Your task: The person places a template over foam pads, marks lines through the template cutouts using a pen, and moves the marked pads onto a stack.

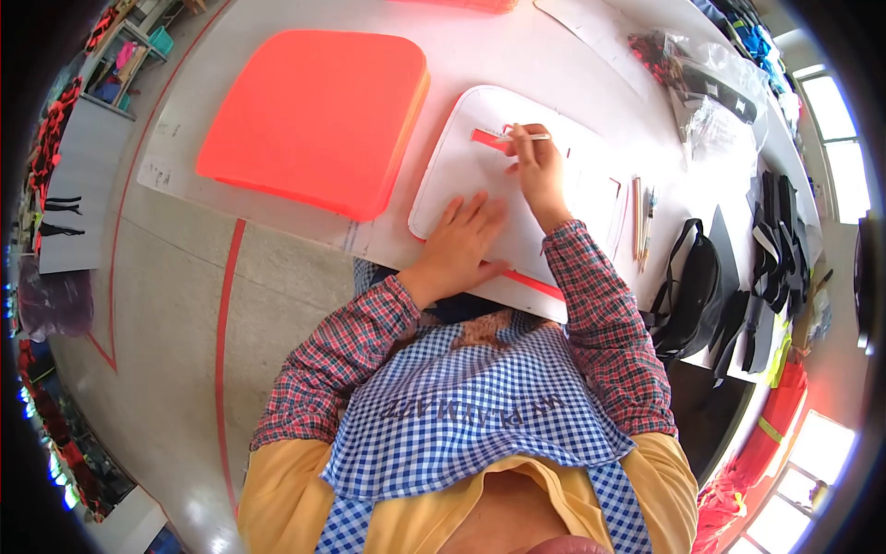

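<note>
A white rounded board (475, 120), which looks like a template, lies on the table with red material showing at its lower edge and through a slot (489, 139). My left hand (461, 247) lies flat on the board's near part, fingers spread. My right hand (538, 171) is closed around a thin white pen (529, 138), whose left end is beside the slot. Whether the tip touches the material is too small to tell. Left of the board sits a thick stack of bright red-orange sheets (314, 120) with rounded corners.
Several pens or thin sticks (643, 222) lie right of the board. Farther right are a black bag (688, 291), black straps (771, 231) and clear plastic bags (724, 102). The white table's (369, 242) near edge runs past my waist. A red line (226, 323) marks the floor.
</note>
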`<state>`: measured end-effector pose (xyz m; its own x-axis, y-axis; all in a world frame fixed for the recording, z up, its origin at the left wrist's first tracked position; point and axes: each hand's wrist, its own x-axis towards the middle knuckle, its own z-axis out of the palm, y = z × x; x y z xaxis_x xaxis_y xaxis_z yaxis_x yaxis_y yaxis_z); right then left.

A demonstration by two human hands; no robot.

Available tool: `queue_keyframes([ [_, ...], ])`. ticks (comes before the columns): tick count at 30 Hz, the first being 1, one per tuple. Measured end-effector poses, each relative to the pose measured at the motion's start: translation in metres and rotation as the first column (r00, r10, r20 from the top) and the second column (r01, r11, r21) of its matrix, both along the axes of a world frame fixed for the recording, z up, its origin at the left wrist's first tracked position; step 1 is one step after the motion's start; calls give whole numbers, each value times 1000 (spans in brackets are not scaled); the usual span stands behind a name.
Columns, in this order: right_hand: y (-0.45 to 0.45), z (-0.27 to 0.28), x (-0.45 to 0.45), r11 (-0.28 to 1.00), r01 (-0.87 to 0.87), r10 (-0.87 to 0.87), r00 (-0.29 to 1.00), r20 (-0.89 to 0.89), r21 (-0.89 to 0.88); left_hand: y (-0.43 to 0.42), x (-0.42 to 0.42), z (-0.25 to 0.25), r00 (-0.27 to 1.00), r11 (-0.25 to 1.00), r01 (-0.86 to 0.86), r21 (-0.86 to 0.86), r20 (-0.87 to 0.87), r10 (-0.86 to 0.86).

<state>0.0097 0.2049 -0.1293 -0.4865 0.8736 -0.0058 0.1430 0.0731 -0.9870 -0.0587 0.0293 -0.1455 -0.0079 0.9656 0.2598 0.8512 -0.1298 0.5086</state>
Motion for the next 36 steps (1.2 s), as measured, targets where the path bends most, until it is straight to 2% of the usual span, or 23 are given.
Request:
queue_keyframes([
  [1, -5, 2, 10, 997, 45, -49, 996, -68, -55, 1, -1, -8, 997, 999, -41, 30, 73, 38],
  [2, -12, 4, 21, 997, 41, -44, 998, -42, -70, 3, -2, -14, 986, 995, -83, 56, 149, 74],
  [5, -40, 1, 51, 995, 7, -4, 999, 32, -101, 4, -11, -12, 880, 987, -109, 119, 474, 40],
  [8, -66, 1, 58, 996, -73, 77, 992, 103, -42, 3, -16, -10, 846, 989, -118, 91, 530, 52],
  [12, -76, -14, 52, 949, -138, 81, 976, 204, 283, 4, -17, -12, 856, 992, -98, 78, 515, 44],
  [16, -79, -15, 47, 927, -133, 54, 973, 224, 351, 5, -17, -13, 837, 993, -99, 71, 546, 44],
  [36, -83, -16, 52, 891, -199, 105, 965, 240, 407, 7, -15, -12, 852, 995, -87, 46, 522, 50],
])
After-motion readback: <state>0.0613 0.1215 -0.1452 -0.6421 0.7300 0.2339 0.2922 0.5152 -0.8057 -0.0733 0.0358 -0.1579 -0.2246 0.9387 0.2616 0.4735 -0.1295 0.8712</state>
